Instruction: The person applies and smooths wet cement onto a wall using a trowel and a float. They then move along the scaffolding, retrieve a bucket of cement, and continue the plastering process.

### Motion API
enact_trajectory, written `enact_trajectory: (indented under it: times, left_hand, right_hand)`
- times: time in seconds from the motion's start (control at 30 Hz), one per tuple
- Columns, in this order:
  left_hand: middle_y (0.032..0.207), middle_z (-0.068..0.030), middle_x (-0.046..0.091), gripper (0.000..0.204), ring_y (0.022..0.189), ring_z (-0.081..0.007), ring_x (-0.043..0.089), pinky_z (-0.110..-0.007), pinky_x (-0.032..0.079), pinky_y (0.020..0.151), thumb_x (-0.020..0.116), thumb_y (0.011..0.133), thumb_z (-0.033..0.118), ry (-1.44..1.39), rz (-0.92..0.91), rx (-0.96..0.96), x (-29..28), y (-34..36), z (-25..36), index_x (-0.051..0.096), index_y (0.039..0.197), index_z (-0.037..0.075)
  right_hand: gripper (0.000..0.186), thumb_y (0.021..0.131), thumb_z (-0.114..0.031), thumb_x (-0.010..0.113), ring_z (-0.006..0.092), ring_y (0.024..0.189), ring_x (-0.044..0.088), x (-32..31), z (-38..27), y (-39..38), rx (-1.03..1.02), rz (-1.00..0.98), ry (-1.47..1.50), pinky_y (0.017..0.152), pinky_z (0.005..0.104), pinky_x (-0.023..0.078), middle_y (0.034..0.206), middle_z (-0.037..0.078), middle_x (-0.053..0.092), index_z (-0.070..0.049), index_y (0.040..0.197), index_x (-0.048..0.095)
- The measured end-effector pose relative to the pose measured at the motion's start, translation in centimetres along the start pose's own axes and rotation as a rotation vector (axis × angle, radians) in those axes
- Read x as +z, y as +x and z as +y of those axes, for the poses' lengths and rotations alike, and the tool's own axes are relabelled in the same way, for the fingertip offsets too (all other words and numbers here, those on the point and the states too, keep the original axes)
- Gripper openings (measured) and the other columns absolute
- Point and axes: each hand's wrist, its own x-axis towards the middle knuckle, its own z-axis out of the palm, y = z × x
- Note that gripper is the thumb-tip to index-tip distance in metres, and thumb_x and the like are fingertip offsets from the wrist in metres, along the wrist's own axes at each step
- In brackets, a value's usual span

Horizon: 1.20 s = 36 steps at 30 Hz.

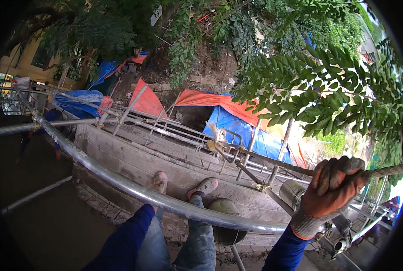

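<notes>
My right hand [328,189], in an orange and grey glove, is closed around a taut rope [386,170] at the right. The rope runs left to a metal hook [233,144] with pale cloth tied near it. My left forearm [129,228] reaches toward a curved-looking steel pipe [106,171] that crosses in front of my legs; my left hand [152,208] barely shows at the pipe, its fingers hidden. My shoes [206,184] stand on a dusty plank platform [124,158]. A round dull container [221,207] lies partly behind the pipe.
Scaffold tubes and couplers [260,186] surround the platform, with a metal can [291,193] at the right. Blue and orange tarps [237,126] are below, leafy branches [328,95] overhang at right. Another person [45,128] is partly visible in shadow at left, below the railing.
</notes>
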Motion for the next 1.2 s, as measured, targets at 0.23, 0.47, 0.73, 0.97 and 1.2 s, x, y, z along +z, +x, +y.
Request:
enact_trajectory:
  times: [0.23, 0.47, 0.73, 0.97, 1.2]
  left_hand:
    - [0.115, -0.0058, 0.058, 0.046, 0.106, -0.0209, 0.056, -0.043, 0.05, 0.086, 0.062, 0.091, 0.051, -1.336, 0.557, -0.072, -17.1, -4.1, 16.7, 0.053, 0.121, 0.017]
    - [0.077, -0.0046, 0.06, 0.019, 0.06, -0.0203, 0.059, -0.039, 0.052, 0.056, 0.075, 0.081, 0.016, -0.786, 0.761, -0.216, -28.2, 2.6, 20.4, 0.062, 0.091, 0.005]
    - [0.089, -0.0097, 0.063, 0.028, 0.071, -0.0239, 0.06, -0.039, 0.05, 0.066, 0.075, 0.078, 0.011, -0.682, 0.814, -0.302, -28.5, 5.6, 19.3, 0.062, 0.099, -0.002]
    - [0.1, -0.015, 0.063, 0.059, 0.079, -0.024, 0.06, -0.039, 0.047, 0.075, 0.077, 0.076, 0.011, -0.596, 1.01, -0.324, -29.2, 7.3, 17.4, 0.048, 0.124, -0.007]
    - [0.108, -0.0171, 0.065, 0.058, 0.089, -0.0282, 0.064, -0.042, 0.049, 0.081, 0.077, 0.079, 0.016, -0.57, 1.012, -0.517, -27.1, 5.9, 22.6, 0.048, 0.126, -0.001]
  right_hand:
    - [0.011, 0.097, -0.016, 0.057, 0.0141, 0.075, 0.054, -10.0, 18.5, -5.6, 0.374, -0.149, -0.545, 0.074, 0.0297, 0.047, 0.087, 0.004, 0.057, -0.005, 0.1, 0.055]
    - [0.051, 0.103, -0.038, 0.042, 0.0241, 0.101, 0.063, -5.8, 5.4, 13.1, -0.076, -0.153, -0.206, 0.099, 0.0429, 0.047, 0.107, 0.01, 0.064, 0.0, 0.138, 0.041]
    - [0.02, 0.101, -0.027, 0.051, 0.0153, 0.065, 0.048, -6.8, 17.3, 11.3, -0.139, 0.117, -0.313, 0.067, 0.0395, 0.05, 0.077, 0.001, 0.047, -0.007, 0.1, 0.048]
    - [0.024, 0.093, -0.016, 0.066, 0.0114, 0.094, 0.057, -10.8, 23.7, 13.5, 0.416, 0.04, -0.668, 0.085, 0.0282, 0.046, 0.101, 0.006, 0.066, 0.0, 0.112, 0.064]
    - [0.031, 0.101, -0.032, 0.049, 0.0278, 0.084, 0.066, -12.3, 6.6, 26.2, -0.201, 0.008, -0.355, 0.088, 0.0448, 0.054, 0.09, 0.009, 0.062, -0.003, 0.112, 0.052]
